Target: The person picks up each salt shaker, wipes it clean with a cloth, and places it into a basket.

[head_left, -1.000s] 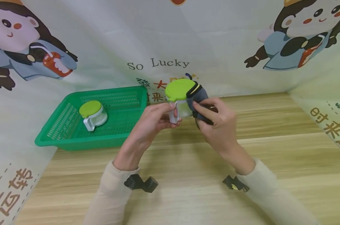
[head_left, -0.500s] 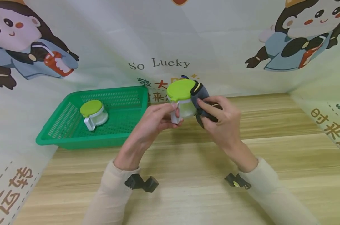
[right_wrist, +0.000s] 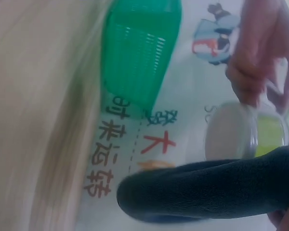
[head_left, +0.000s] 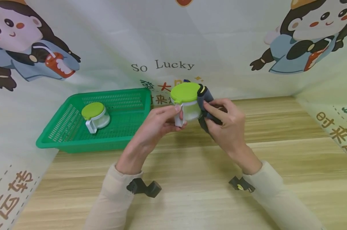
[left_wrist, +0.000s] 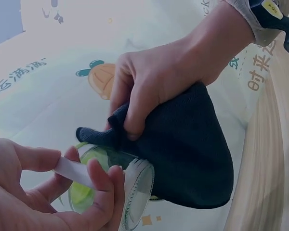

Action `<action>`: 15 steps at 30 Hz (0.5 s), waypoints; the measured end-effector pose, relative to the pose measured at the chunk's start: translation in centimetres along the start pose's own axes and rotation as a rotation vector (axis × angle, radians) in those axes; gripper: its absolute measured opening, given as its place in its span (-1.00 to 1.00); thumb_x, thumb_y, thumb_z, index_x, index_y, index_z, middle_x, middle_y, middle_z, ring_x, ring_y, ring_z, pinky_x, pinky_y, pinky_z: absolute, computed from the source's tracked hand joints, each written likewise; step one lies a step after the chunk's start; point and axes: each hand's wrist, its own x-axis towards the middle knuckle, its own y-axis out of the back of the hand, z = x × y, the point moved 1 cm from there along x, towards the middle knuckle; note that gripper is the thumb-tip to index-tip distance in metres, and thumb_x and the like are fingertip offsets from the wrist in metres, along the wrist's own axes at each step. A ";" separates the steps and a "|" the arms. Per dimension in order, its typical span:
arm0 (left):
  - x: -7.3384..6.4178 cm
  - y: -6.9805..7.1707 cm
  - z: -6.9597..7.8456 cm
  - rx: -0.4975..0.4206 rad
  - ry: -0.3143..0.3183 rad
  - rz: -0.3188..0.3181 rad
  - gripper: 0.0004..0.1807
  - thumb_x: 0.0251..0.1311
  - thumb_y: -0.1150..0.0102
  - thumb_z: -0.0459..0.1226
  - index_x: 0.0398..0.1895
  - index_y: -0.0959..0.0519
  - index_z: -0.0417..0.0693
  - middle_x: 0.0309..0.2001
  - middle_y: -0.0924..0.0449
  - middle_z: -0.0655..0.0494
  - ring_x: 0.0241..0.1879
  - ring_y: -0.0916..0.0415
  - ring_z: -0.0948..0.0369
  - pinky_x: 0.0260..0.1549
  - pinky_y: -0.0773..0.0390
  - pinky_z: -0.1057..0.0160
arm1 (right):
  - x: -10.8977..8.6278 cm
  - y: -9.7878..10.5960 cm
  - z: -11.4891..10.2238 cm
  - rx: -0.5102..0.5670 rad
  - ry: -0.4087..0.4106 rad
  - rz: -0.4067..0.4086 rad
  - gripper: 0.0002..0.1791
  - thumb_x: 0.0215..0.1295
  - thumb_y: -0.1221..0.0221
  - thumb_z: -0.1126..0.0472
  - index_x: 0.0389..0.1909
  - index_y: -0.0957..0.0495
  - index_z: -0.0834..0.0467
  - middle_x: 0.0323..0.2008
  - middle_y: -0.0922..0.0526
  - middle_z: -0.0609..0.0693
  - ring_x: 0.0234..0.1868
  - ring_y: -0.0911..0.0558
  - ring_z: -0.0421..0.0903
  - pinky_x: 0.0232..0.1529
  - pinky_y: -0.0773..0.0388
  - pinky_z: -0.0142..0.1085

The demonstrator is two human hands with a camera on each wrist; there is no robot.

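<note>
A clear jar (head_left: 191, 111) with a bright green lid (head_left: 185, 92) and a white handle (head_left: 178, 117) is held up above the table. My left hand (head_left: 164, 119) pinches that handle between thumb and fingers. My right hand (head_left: 226, 119) grips a dark blue-grey cloth (head_left: 205, 99) and presses it against the jar's right side. In the left wrist view the cloth (left_wrist: 188, 149) hangs in a broad fold beside the jar's base. The right wrist view shows the cloth (right_wrist: 207, 190) just below the jar's round bottom (right_wrist: 227, 132). Fingers behind the cloth are hidden.
A green plastic basket (head_left: 95, 147) stands at the back left of the wooden table (head_left: 190, 198). Inside it sits a second jar (head_left: 100, 121) with a green lid and white handle. A printed curtain (head_left: 233, 54) rises behind the table and along both sides.
The jar and both hands have shifted slightly right since the first frame. The cloth has slid a little toward the jar's right edge, baring more of its side.
</note>
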 end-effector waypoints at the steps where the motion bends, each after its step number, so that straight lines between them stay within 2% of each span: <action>1: 0.0 -0.1 0.0 -0.004 0.002 0.004 -0.65 0.58 -0.02 -0.10 -0.29 -0.56 -0.17 -0.23 -0.63 0.00 -0.20 -0.64 0.10 -0.17 -0.68 0.29 | -0.1 -0.1 -0.1 -0.017 0.031 -0.012 -0.69 0.05 -0.25 0.51 -0.18 -0.81 0.27 -0.24 -0.70 0.27 -0.30 -0.71 0.16 -0.28 -0.71 -0.03; 4: 0.1 -0.2 -0.1 -0.018 -0.001 0.019 -0.66 0.59 -0.01 -0.11 -0.27 -0.57 -0.19 -0.25 -0.62 0.02 -0.21 -0.62 0.11 -0.16 -0.68 0.29 | -0.4 -0.3 -0.5 -0.088 0.142 -0.084 -0.67 0.08 -0.27 0.47 -0.12 -0.80 0.23 -0.22 -0.69 0.27 -0.25 -0.70 0.17 -0.22 -0.73 -0.02; 6: 0.1 -0.2 -0.1 -0.024 -0.006 0.030 -0.66 0.59 -0.01 -0.12 -0.27 -0.57 -0.20 -0.26 -0.62 0.02 -0.23 -0.62 0.13 -0.16 -0.69 0.29 | -0.4 -0.3 -0.6 -0.124 0.173 -0.122 -0.66 0.09 -0.30 0.46 -0.08 -0.79 0.21 -0.19 -0.68 0.27 -0.22 -0.69 0.17 -0.21 -0.73 -0.02; 12: 0.0 -0.2 0.0 -0.040 0.005 0.030 -0.66 0.59 0.00 -0.13 -0.33 -0.56 -0.14 -0.25 -0.63 0.02 -0.24 -0.63 0.14 -0.19 -0.67 0.30 | 0.0 0.3 -0.2 -0.126 0.087 -0.077 -0.68 0.08 -0.29 0.50 -0.13 -0.80 0.26 -0.18 -0.69 0.30 -0.18 -0.71 0.20 -0.23 -0.74 -0.05; 15: 0.1 -0.3 0.0 -0.041 0.005 0.021 -0.67 0.59 0.00 -0.13 -0.33 -0.57 -0.13 -0.28 -0.63 0.03 -0.25 -0.64 0.15 -0.18 -0.67 0.30 | -0.1 0.3 -0.4 -0.149 0.152 -0.098 -0.68 0.10 -0.29 0.46 -0.10 -0.80 0.23 -0.20 -0.70 0.28 -0.19 -0.70 0.20 -0.19 -0.74 -0.02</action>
